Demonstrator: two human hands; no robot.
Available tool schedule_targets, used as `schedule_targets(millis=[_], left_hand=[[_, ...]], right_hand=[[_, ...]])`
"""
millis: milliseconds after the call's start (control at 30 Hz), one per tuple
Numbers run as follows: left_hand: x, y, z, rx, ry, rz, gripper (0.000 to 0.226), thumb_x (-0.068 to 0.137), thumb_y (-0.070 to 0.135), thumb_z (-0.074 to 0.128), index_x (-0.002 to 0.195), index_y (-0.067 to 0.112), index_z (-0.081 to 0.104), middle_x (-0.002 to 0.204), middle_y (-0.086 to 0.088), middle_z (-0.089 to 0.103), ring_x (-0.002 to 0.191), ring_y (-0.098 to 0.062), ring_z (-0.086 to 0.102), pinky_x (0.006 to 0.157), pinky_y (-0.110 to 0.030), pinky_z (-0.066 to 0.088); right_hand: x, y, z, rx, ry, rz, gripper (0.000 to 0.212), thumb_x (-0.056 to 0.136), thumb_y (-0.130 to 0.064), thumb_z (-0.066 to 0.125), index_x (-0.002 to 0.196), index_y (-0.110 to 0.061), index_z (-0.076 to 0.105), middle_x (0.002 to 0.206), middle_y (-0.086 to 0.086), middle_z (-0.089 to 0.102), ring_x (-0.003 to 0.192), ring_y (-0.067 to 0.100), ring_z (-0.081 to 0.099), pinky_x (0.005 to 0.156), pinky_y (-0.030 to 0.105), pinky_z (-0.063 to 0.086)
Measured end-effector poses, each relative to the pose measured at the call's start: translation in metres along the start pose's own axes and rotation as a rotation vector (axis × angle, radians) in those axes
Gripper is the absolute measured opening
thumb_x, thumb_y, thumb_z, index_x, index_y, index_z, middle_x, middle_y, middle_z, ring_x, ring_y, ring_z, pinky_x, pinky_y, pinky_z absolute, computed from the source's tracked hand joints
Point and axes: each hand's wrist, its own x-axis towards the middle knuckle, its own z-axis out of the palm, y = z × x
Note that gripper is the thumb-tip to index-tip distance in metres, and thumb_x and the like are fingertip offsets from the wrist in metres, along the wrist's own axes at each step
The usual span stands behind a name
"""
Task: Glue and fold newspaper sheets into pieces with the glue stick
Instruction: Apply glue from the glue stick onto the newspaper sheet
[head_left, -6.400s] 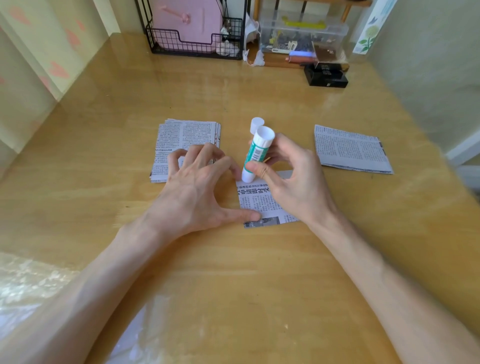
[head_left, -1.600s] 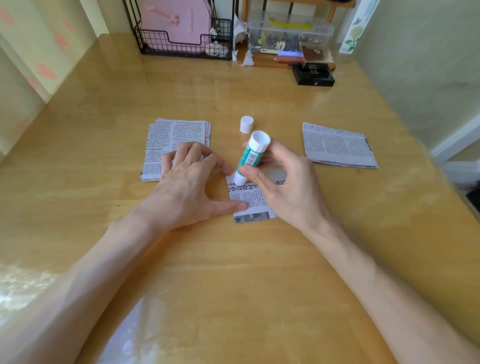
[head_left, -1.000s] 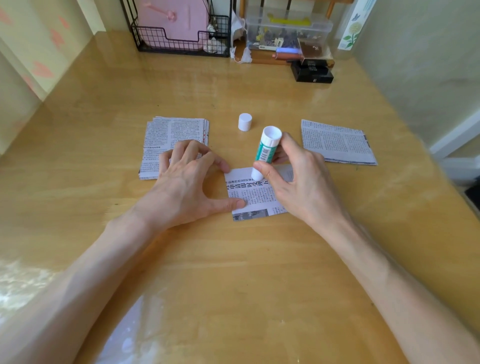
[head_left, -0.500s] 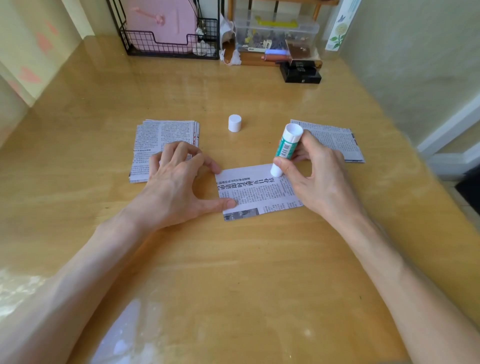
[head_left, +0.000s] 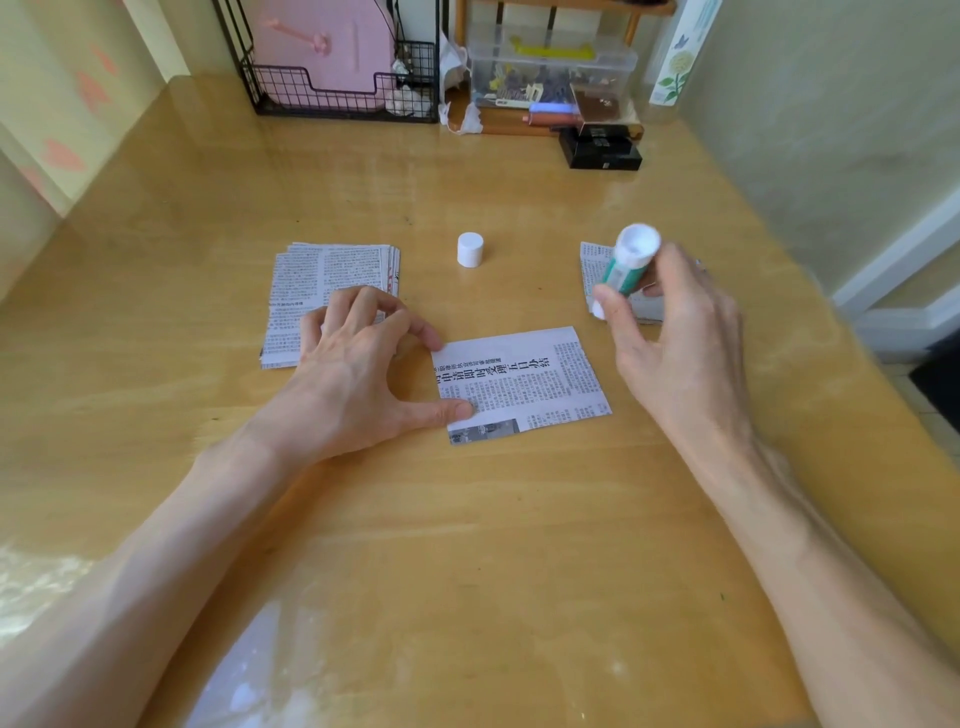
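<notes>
A small newspaper sheet (head_left: 524, 382) lies flat in the middle of the wooden table (head_left: 467, 545). My left hand (head_left: 358, 374) presses its left edge, thumb and index fingertip on the paper. My right hand (head_left: 675, 343) grips the green and white glue stick (head_left: 626, 267), tilted, lifted off the sheet to its upper right. The stick's white cap (head_left: 470, 250) stands alone beyond the sheet. A stack of newspaper pieces (head_left: 327, 291) lies under my left fingers. Another newspaper piece (head_left: 592, 270) sits mostly hidden behind my right hand.
At the table's far edge stand a black wire rack with a pink item (head_left: 332, 67), a clear plastic box of small things (head_left: 550, 67) and a black box (head_left: 602, 148). A wall runs along the right side.
My right hand lifted the glue stick off the sheet and moved it right and away. The whole sheet now shows. My left hand kept pressing the left edge.
</notes>
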Motion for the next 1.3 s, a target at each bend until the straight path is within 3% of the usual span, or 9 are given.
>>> schedule_targets(millis=[133, 200, 300, 433, 600, 800, 1033, 1167, 1300], left_hand=[[0.000, 0.001, 0.000, 0.005, 0.001, 0.001, 0.087, 0.051, 0.100, 0.049, 0.115, 0.042, 0.063, 0.119, 0.012, 0.040, 0.133, -0.015, 0.032, 0.114, -0.040, 0.019], [-0.001, 0.001, 0.001, 0.011, 0.014, 0.008, 0.086, 0.052, 0.100, 0.049, 0.115, 0.043, 0.063, 0.118, 0.013, 0.040, 0.132, -0.016, 0.033, 0.114, -0.040, 0.020], [-0.002, 0.002, 0.002, 0.035, 0.040, 0.018, 0.086, 0.051, 0.100, 0.051, 0.114, 0.043, 0.062, 0.116, 0.014, 0.040, 0.131, -0.015, 0.034, 0.114, -0.041, 0.020], [-0.003, 0.003, 0.002, 0.064, 0.032, 0.020, 0.088, 0.050, 0.102, 0.050, 0.115, 0.044, 0.061, 0.116, 0.014, 0.039, 0.132, -0.015, 0.034, 0.114, -0.040, 0.020], [-0.002, 0.003, 0.001, 0.065, 0.020, 0.019, 0.092, 0.048, 0.103, 0.048, 0.116, 0.043, 0.060, 0.120, 0.014, 0.039, 0.133, -0.015, 0.031, 0.115, -0.040, 0.019], [-0.003, 0.002, 0.002, 0.087, 0.042, 0.034, 0.096, 0.052, 0.105, 0.043, 0.117, 0.038, 0.060, 0.119, 0.013, 0.040, 0.132, -0.017, 0.033, 0.114, -0.041, 0.020], [-0.002, 0.004, 0.001, 0.084, 0.005, 0.019, 0.093, 0.050, 0.104, 0.045, 0.117, 0.042, 0.058, 0.117, 0.014, 0.036, 0.133, -0.015, 0.030, 0.114, -0.041, 0.020], [-0.002, 0.004, 0.001, 0.074, 0.005, 0.006, 0.093, 0.048, 0.104, 0.045, 0.117, 0.043, 0.058, 0.116, 0.014, 0.036, 0.133, -0.014, 0.030, 0.113, -0.041, 0.020], [-0.003, 0.004, 0.002, 0.070, 0.011, 0.013, 0.092, 0.048, 0.104, 0.047, 0.116, 0.043, 0.058, 0.115, 0.013, 0.037, 0.132, -0.014, 0.030, 0.114, -0.039, 0.018]], right_hand=[[0.002, -0.016, -0.001, 0.446, -0.018, 0.179, 0.020, 0.099, -0.023, 0.073, 0.109, -0.006, 0.067, 0.098, -0.003, 0.077, 0.093, 0.014, 0.074, 0.087, 0.033, 0.058], [-0.001, -0.028, 0.006, 0.595, -0.104, 0.160, 0.018, 0.098, -0.016, 0.075, 0.111, -0.005, 0.068, 0.100, 0.001, 0.076, 0.092, 0.018, 0.076, 0.085, 0.036, 0.060], [-0.007, -0.044, 0.014, 0.692, -0.254, 0.129, 0.024, 0.098, -0.009, 0.074, 0.120, -0.009, 0.068, 0.101, 0.000, 0.076, 0.092, 0.015, 0.075, 0.084, 0.027, 0.056], [-0.011, -0.055, 0.024, 0.622, -0.390, 0.069, 0.033, 0.100, -0.005, 0.069, 0.133, -0.009, 0.060, 0.103, 0.000, 0.076, 0.100, 0.016, 0.075, 0.093, 0.038, 0.059], [-0.012, -0.057, 0.031, 0.546, -0.503, 0.031, 0.022, 0.104, -0.012, 0.061, 0.124, -0.008, 0.052, 0.102, -0.001, 0.074, 0.098, 0.021, 0.073, 0.089, 0.053, 0.056], [-0.012, -0.066, 0.034, 0.499, -0.437, -0.010, 0.020, 0.102, -0.020, 0.070, 0.109, -0.009, 0.055, 0.090, -0.009, 0.069, 0.087, 0.015, 0.067, 0.079, 0.034, 0.053], [-0.009, -0.060, 0.038, 0.415, -0.453, 0.019, 0.026, 0.102, -0.031, 0.070, 0.110, -0.009, 0.058, 0.089, 0.002, 0.074, 0.086, 0.028, 0.070, 0.075, 0.049, 0.055], [-0.010, -0.059, 0.036, 0.376, -0.437, -0.006, 0.025, 0.102, -0.028, 0.069, 0.112, -0.008, 0.057, 0.092, -0.001, 0.074, 0.089, 0.017, 0.071, 0.076, 0.046, 0.056], [-0.010, -0.052, 0.031, 0.327, -0.422, 0.004, 0.024, 0.103, -0.027, 0.068, 0.113, -0.008, 0.057, 0.090, -0.002, 0.074, 0.088, 0.017, 0.070, 0.072, 0.041, 0.054]])
